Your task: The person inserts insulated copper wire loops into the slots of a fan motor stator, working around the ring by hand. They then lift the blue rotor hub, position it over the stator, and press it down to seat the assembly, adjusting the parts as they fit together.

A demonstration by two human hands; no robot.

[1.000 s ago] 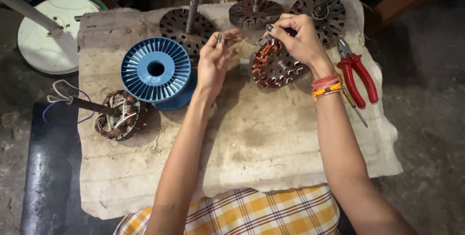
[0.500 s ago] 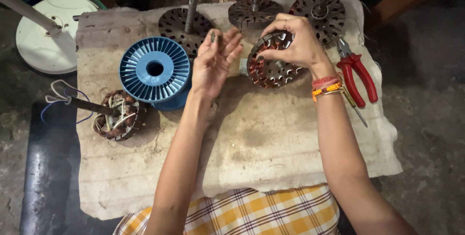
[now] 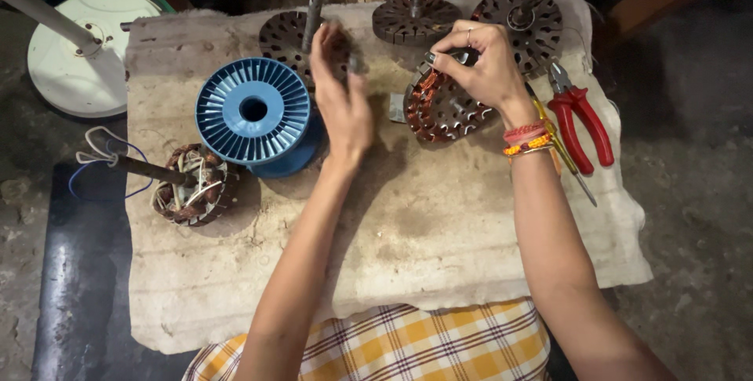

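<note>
Gripping copper-wound stator (image 3: 443,106) — right hand (image 3: 482,67) curled.

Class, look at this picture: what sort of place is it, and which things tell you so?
Probably a small workshop for rewinding fan motors. The right hand holds a motor core with copper windings, a blue wire spool sits beside it, and red pliers lie on the cloth-covered bench.

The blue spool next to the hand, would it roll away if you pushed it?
Probably not as it sits: the blue spool rests flat on one round end on the cloth-covered table, so a push would likely just slide it. Tipped onto its edge, its round flanges could well roll. It looks like ribbed plastic, so stiff, and probably light unless wire is wound inside, which is hidden.
</note>
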